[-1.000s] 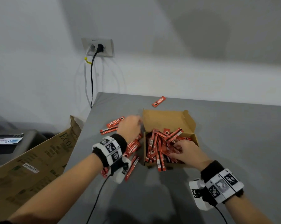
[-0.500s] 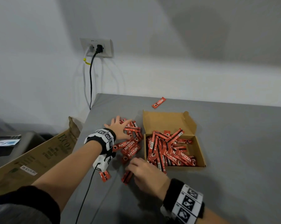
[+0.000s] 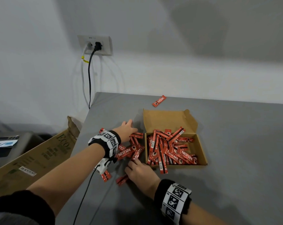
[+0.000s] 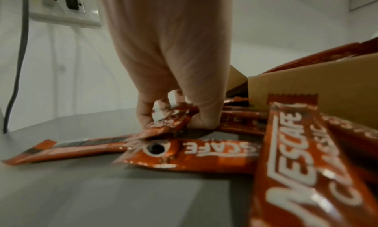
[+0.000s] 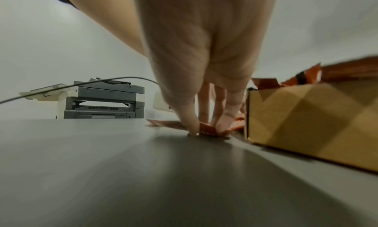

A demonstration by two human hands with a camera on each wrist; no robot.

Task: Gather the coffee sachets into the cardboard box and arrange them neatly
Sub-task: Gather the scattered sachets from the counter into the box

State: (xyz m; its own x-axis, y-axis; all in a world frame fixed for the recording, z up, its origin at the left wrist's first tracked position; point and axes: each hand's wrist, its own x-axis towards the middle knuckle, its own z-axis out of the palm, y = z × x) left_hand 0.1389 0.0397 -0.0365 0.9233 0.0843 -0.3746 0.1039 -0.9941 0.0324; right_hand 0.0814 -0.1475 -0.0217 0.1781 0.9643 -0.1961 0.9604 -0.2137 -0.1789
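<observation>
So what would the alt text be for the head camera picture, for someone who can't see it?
Two bare hands gather loose red coffee sachets on a grey table, just left of an open brown cardboard box heaped with more. The left hand rests on the pile's far side, the right hand at its near edge. One stray red sachet lies beyond the box.

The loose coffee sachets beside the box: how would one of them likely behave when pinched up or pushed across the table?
The sachets look thin and foil-glossy, so probably light and slippery on the smooth table. One bends under the left hand, suggesting floppiness. Lying flat, they should slide, not roll.
</observation>
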